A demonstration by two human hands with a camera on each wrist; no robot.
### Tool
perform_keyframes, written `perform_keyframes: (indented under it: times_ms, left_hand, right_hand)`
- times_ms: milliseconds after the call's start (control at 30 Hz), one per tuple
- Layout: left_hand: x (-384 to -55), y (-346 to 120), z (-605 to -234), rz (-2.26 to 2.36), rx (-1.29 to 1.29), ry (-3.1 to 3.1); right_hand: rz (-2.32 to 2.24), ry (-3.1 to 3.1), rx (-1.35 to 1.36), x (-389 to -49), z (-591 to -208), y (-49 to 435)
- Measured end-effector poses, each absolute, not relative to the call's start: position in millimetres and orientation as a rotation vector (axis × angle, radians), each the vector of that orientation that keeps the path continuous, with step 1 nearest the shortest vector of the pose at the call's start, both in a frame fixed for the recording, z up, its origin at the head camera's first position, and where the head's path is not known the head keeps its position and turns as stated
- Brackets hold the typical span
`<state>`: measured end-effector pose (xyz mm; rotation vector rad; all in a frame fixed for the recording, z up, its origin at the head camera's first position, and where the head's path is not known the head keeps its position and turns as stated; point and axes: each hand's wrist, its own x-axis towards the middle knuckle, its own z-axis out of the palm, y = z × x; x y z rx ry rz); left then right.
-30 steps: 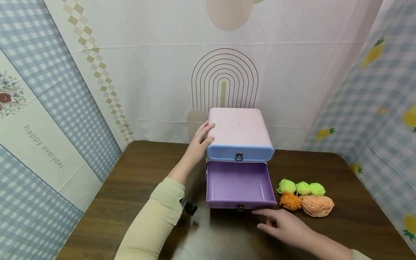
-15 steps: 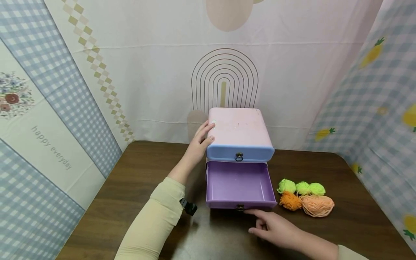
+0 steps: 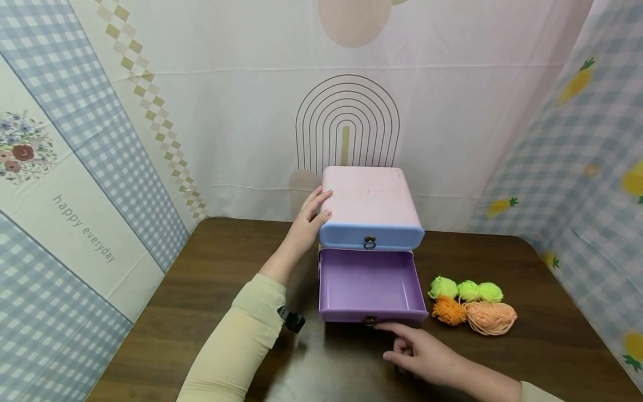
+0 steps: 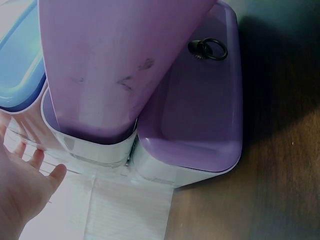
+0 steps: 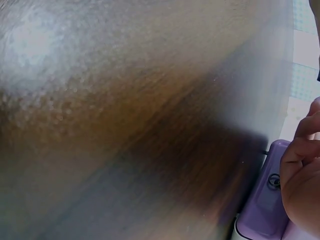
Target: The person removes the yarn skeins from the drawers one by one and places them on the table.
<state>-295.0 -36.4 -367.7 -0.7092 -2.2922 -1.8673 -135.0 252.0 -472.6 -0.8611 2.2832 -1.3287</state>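
Note:
A small chest of drawers [image 3: 369,192] with a pink top stands against the back cloth. Its blue top drawer [image 3: 341,237] is closed. Below that, a purple drawer [image 3: 366,279] is pulled far out and has nothing inside. My left hand [image 3: 303,220] rests on the chest's left upper edge with its fingers spread. My right hand [image 3: 427,352] points its straight index finger at the pulled-out drawer's front, by the metal ring pull [image 3: 370,320]; its other fingers bend loosely. A second purple drawer [image 4: 200,105], closed, shows lower down in the left wrist view.
To the right of the chest lie green yarn balls [image 3: 444,288], an orange yarn ball [image 3: 449,310] and a peach yarn skein [image 3: 490,319]. All stand on a dark wooden table [image 3: 226,262]. Patterned cloths hang behind and at both sides.
My right hand has slid left along the front of the pulled-out purple drawer, from its right part to beside the ring pull. The left hand and the drawers have stayed put.

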Motion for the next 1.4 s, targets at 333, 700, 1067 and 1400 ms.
perform_keyframes:
  times_ms: [333,700,1067,1400]
  left_hand:
    - [-294.0,-36.1,-366.0,-1.883,-0.704,-2.297]
    - [-297.3,-36.4,-370.6,-1.885,-0.708,-2.285]
    - [-293.9,-37.2,-367.4,-1.881,-0.715,-2.291]
    - [-294.8,-36.4,-369.0,-1.877,-0.726,-2.283]
  right_hand:
    - [-1.437,2.217,-0.759,-135.6,-472.8,250.4]
    - [-1.336,2.431,-0.546,-137.7,-464.6,239.6]
    - [-1.325,2.516,-0.465,-139.1,-463.2,231.0]
    - [-1.357,2.542,-0.442,-137.7,-463.6,226.2]
